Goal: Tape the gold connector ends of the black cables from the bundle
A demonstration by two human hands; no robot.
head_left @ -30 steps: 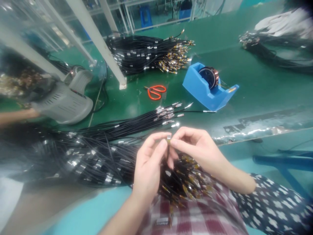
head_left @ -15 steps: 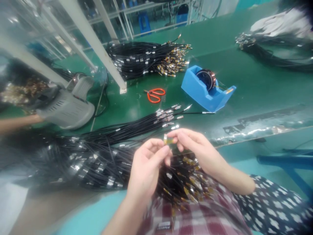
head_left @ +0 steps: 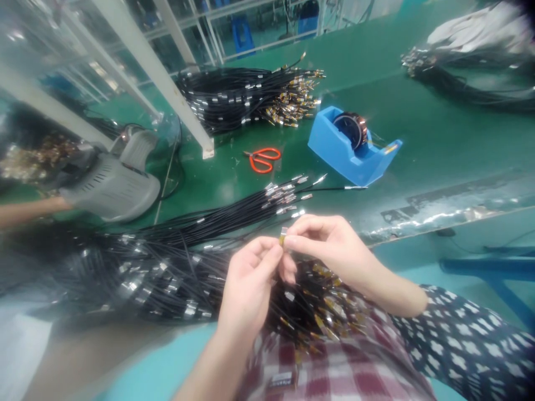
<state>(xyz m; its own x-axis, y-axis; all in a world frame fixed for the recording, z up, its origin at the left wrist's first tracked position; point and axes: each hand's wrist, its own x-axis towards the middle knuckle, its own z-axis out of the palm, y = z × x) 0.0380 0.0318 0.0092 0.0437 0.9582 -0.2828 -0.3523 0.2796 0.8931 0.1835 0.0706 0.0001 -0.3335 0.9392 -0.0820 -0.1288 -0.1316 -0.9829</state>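
Between both hands is a cable end with a silvery metal tip (head_left: 283,232) and a bit of yellow tape on it. My left hand (head_left: 249,278) pinches it from the left, thumb against fingers. From the right, my right hand (head_left: 334,245) presses thumb and forefinger onto the taped part. The cable behind the tip is hidden by my fingers. Below the hands lies a heap of black cables with yellow-taped ends (head_left: 326,301). Just beyond them is a bundle of black cables with bare silvery ends (head_left: 280,197).
A blue tape dispenser (head_left: 340,156) and orange-handled scissors (head_left: 256,159) sit on the green table (head_left: 434,139). Farther back lies another cable bundle (head_left: 234,94) by a white post (head_left: 167,89). At left, another person's arm (head_left: 33,211) reaches to a grey machine (head_left: 112,189).
My right thumb and fingers have closed in on the cable end, and the yellow tape flap that stuck out to the right is now folded against it. My left hand keeps its pinch.
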